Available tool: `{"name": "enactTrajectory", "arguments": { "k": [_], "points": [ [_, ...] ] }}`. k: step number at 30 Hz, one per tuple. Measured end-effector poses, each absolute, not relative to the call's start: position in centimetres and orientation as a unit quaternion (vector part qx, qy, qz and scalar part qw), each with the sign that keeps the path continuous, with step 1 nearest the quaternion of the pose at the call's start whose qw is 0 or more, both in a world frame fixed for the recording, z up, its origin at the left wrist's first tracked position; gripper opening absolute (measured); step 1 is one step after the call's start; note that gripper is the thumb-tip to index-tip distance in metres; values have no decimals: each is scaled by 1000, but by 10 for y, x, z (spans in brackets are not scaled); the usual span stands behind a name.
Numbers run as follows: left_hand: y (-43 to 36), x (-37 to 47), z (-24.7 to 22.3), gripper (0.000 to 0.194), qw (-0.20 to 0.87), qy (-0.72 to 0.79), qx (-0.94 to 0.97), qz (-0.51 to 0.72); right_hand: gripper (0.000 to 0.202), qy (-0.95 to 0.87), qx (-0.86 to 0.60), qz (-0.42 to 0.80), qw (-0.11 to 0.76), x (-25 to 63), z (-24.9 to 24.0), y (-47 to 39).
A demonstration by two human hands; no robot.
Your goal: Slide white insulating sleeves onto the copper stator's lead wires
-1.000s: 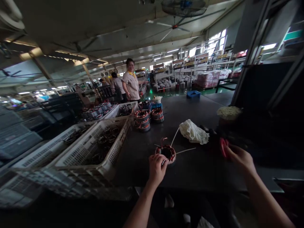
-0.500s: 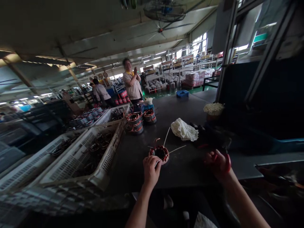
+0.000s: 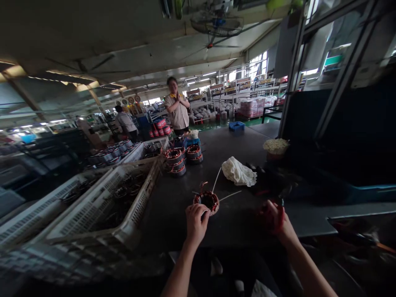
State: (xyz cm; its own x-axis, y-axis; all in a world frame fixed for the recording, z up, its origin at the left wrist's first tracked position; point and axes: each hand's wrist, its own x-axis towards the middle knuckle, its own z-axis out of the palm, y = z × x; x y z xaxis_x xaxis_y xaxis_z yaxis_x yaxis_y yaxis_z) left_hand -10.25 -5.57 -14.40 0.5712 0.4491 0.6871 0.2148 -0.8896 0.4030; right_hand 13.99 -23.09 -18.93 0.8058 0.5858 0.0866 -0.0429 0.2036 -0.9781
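Observation:
In the head view, a motor stator (image 3: 213, 208) with copper windings stands on the dark tabletop in front of me. Two pale cords stick out from its top, and a loop of copper wire rises at its back. My left hand (image 3: 196, 218) grips the stator's near left rim, thumb and fingers pinched together; the fingertips are partly hidden. To the right, held above the table and apart from the stator, my right hand (image 3: 284, 222) is closed on red-handled scissors (image 3: 278, 218). Motion and shadow blur the scissors.
Stacked stators (image 3: 175, 163) stand at the back left, beside white plastic crates (image 3: 133, 216) of dark parts. A crumpled white cloth (image 3: 237, 171) lies behind the stator. A tub of pale pieces (image 3: 275, 146) and a blue bin (image 3: 237, 126) are farther back. A person (image 3: 177, 109) stands beyond the table.
My right hand has moved a little left and down with the scissors and turned. My left hand stays on the stator. The person across the table has shifted slightly right.

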Motion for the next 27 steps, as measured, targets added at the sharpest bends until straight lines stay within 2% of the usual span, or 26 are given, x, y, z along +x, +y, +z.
{"name": "enactTrajectory", "arguments": {
  "k": [6,15,23,27],
  "points": [
    [-56,-103,-144,10,155,190,874,420,55,-274,-620,220,701,142,-200,-231],
    [-54,-103,-142,12,137,171,881,420,61,-263,-642,204,691,140,-192,-230],
    [-50,-101,-142,20,86,157,869,461,50,-298,-593,215,717,140,-188,-224],
    [-49,-99,-136,18,62,114,874,468,46,-289,-581,209,731,136,-182,-221]
  ]
}}
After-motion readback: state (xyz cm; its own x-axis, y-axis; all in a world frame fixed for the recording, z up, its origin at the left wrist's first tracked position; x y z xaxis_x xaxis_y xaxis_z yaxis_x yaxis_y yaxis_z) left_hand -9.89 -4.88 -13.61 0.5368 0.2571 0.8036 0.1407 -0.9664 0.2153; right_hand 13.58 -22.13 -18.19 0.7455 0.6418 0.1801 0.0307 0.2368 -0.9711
